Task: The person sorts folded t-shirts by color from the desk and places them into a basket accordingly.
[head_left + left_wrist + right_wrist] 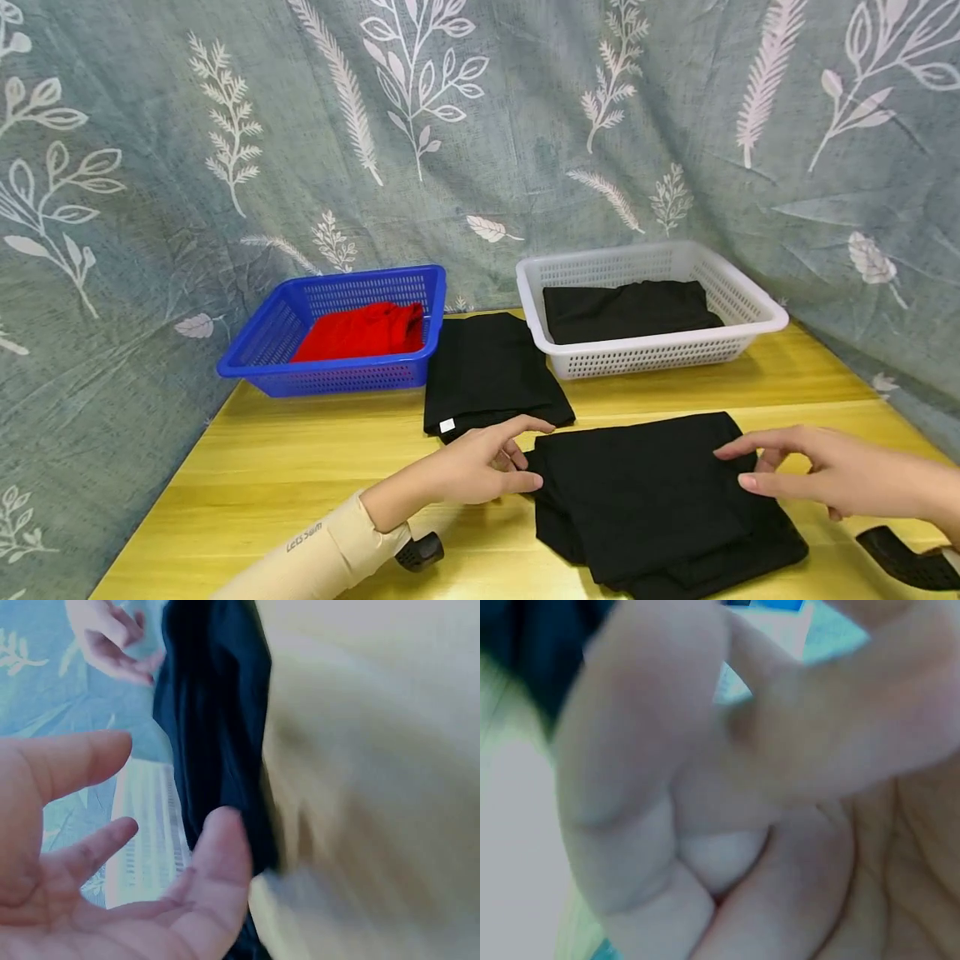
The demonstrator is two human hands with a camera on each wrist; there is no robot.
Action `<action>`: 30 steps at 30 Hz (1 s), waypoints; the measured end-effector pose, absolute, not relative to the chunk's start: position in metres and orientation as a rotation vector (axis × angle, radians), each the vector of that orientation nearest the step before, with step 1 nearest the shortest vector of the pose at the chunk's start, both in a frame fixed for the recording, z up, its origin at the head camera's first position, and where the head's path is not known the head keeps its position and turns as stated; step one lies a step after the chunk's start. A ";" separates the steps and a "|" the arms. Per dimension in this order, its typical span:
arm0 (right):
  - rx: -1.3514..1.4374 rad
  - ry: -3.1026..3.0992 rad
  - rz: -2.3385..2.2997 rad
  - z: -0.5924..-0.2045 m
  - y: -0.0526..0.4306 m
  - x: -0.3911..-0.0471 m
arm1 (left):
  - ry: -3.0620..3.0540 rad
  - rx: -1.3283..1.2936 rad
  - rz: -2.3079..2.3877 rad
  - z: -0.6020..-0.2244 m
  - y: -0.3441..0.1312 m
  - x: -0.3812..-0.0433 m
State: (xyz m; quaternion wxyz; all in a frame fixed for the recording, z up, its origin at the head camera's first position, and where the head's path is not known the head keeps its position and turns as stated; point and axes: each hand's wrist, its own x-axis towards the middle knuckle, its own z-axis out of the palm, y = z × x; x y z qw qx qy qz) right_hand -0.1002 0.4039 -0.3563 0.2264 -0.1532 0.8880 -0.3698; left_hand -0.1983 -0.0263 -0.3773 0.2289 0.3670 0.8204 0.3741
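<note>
A folded black garment [652, 492] lies on the wooden table with its layers slightly uneven. My left hand [483, 462] hovers at its left edge, thumb and fingers parted with nothing between them. In the left wrist view, the dark cloth [217, 727] runs just beyond the fingers of that hand [112, 862]. Over the garment's right edge is my right hand [817, 471], loosely bent and holding nothing. The right wrist view is mostly filled by the blurred fingers of that hand [652, 765]; whether a fingertip touches the cloth cannot be told.
Behind lies another folded black garment [491, 367] with a small white tag. A blue basket [337, 371] holding red cloth [363, 329] stands at the back left. At the back right, a white basket [652, 354] holds black cloth [630, 312]. A patterned curtain [480, 167] hangs behind the table [300, 467].
</note>
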 end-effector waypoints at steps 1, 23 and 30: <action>-0.411 2.470 -1.007 -0.357 0.408 -0.101 | 2.216 0.971 1.050 -0.376 -0.028 -0.195; -0.432 1.848 -1.411 -0.388 0.408 -0.122 | 1.698 0.654 1.360 -0.392 -0.027 -0.177; -0.432 1.859 -1.415 -0.395 0.401 -0.125 | 1.637 0.606 1.415 -0.399 -0.024 -0.177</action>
